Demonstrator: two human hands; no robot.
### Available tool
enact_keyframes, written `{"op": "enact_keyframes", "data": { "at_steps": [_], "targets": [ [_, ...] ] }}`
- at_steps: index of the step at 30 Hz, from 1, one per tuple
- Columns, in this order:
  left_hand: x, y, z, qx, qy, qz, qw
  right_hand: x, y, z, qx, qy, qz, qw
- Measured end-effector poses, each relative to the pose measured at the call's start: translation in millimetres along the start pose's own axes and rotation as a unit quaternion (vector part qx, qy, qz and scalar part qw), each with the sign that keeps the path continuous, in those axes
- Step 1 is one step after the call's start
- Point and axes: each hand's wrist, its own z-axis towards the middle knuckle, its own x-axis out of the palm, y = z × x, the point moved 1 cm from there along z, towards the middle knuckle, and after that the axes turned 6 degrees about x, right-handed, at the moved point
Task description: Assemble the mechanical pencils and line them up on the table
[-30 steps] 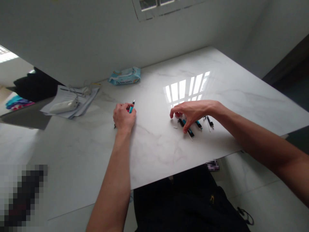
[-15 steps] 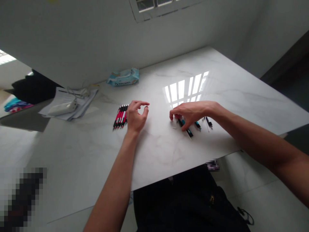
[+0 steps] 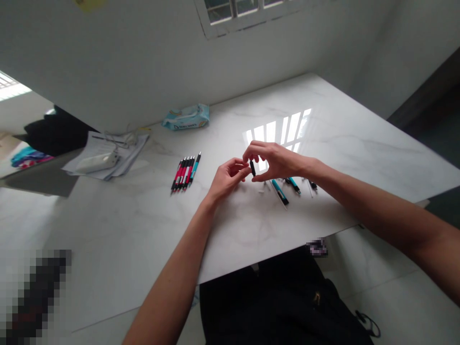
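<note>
Holds slim black piece [image 3: 252, 168] in right hand [image 3: 276, 161], between thumb and fingers, above white marbled table [image 3: 233, 239]. Has left hand [image 3: 228, 179] just beside it, contact unclear. Near right hand: teal barrels [image 3: 279, 190], thin white rod [image 3: 310, 188]. At left: row of red-and-black pens [image 3: 182, 173], teal pen [image 3: 195, 169] at right end. Near wall [image 3: 143, 62]: blue pack [image 3: 187, 117].

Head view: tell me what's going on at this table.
A person is handling pen parts with both bare hands above a white table. The right hand holds a small black part between thumb and finger. The left hand is right by it; whether it grips it too is unclear. Red-and-black pens lie in a row with one turquoise-and-black pen, and loose turquoise pieces lie near the right hand.
</note>
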Motion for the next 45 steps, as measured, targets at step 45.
{"op": "enact_keyframes", "data": {
  "at_steps": [45],
  "targets": [
    [-15.0,14.6,7.5,0.042,-0.139,0.076,0.987,-7.7,-10.9,-1.4,0.139,0.119,-0.041,0.982]
  ]
}}
